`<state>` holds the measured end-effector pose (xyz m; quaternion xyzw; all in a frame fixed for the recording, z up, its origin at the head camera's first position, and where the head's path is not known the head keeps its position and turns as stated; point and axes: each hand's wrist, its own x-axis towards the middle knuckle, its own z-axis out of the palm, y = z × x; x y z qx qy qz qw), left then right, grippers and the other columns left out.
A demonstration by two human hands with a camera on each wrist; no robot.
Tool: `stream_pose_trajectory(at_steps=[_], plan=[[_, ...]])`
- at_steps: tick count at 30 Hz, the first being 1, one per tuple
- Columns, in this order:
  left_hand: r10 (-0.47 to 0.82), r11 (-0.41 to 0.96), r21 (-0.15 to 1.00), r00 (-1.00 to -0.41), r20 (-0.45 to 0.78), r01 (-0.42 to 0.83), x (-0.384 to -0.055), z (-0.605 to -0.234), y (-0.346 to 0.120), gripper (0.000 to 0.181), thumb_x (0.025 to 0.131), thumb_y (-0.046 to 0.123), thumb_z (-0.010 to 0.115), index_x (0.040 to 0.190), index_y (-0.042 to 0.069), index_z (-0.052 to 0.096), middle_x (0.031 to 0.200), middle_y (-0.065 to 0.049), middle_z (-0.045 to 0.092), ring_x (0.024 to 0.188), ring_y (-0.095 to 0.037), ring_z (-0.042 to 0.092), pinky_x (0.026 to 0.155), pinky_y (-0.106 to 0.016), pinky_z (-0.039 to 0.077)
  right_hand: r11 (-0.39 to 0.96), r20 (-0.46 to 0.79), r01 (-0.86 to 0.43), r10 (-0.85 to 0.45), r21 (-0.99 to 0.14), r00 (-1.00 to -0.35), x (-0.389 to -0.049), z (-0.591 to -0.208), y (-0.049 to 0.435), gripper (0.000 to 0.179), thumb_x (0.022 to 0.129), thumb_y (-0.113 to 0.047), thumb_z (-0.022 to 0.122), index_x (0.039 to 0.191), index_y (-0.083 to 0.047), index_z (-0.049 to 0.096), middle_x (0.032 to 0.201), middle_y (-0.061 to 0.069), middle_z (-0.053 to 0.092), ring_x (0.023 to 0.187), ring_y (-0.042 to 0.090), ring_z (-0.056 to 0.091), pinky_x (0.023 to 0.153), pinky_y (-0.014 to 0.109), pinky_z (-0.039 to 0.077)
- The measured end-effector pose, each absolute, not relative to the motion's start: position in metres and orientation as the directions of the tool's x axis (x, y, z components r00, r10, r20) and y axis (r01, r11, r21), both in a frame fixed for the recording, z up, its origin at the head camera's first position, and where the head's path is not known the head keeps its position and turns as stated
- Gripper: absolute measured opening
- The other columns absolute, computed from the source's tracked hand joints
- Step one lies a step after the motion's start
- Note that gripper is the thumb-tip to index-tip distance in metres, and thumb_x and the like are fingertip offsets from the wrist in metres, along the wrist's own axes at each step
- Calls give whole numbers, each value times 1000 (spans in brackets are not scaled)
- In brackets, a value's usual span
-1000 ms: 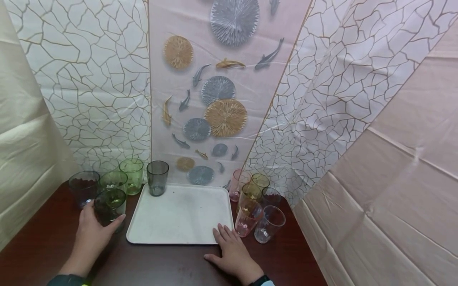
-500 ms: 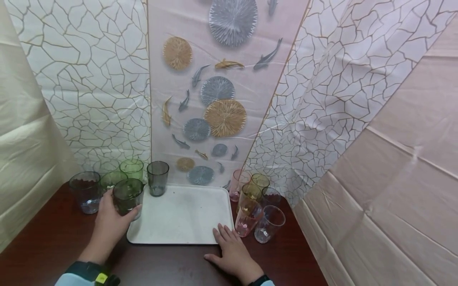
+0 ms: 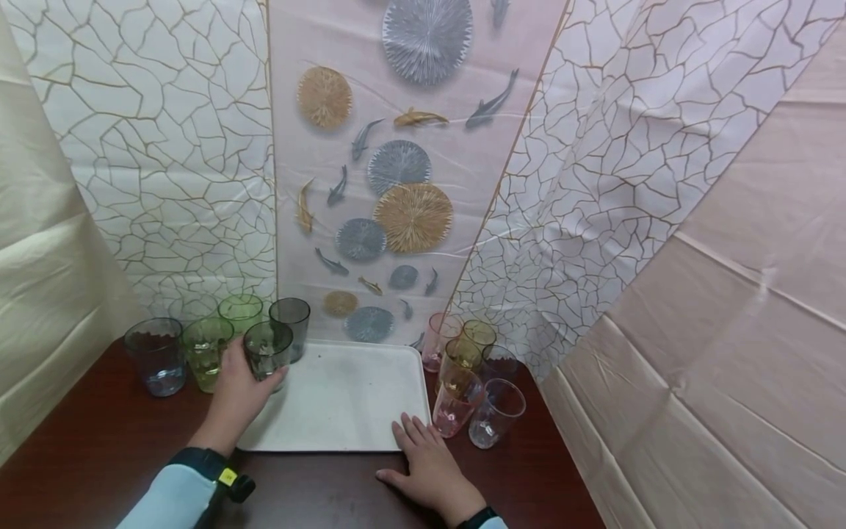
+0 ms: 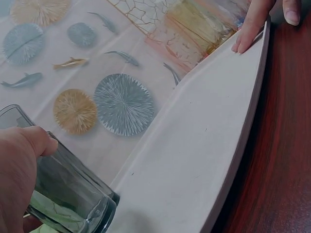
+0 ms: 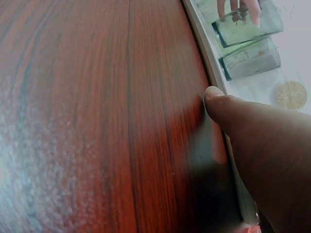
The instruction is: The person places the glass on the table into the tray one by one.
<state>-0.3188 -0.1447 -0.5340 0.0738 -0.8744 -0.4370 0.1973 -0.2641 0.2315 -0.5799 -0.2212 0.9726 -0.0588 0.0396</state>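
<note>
I see a smoky, see-through tumbler, mouth up, long axis near vertical, left of the round-cornered white tray's middle, left hand clamped round it; right hand, fingers slightly apart, touches tray

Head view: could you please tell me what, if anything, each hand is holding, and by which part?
The left hand holds a gray glass by its side wall, below the rim; the right hand holds nothing, touching the white tray.

Left hand and gripped dark glass moved rightward, now over tray, near grey glass.
</note>
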Motion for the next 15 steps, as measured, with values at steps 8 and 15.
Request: stream_pose_trajectory(at_steps=[8, 15], plan=[[-305, 613, 790, -918, 253, 14, -327, -541, -139, 110, 89, 39, 79, 164, -6, 13, 158, -38, 24, 141, -55, 31, 113, -70, 32, 896, -53, -426, -435, -128, -899, -266, -580, 231, 101, 89, -89, 39, 166, -23, 33, 171, 4, 26, 155, 26, 20, 124, 57, 21], [-290, 613, 789, -919, 268, 37, -333, -551, -138, 108, 87, 37, 82, 161, -8, 16, 154, -39, 30, 139, -55, 34, 112, -69, 33, 896, -54, -427, -435, -125, -899, -266, -581, 231, 100, 89, -88, 40, 166, -24, 33, 171, 3, 25, 156, 25, 18, 124, 58, 21]])
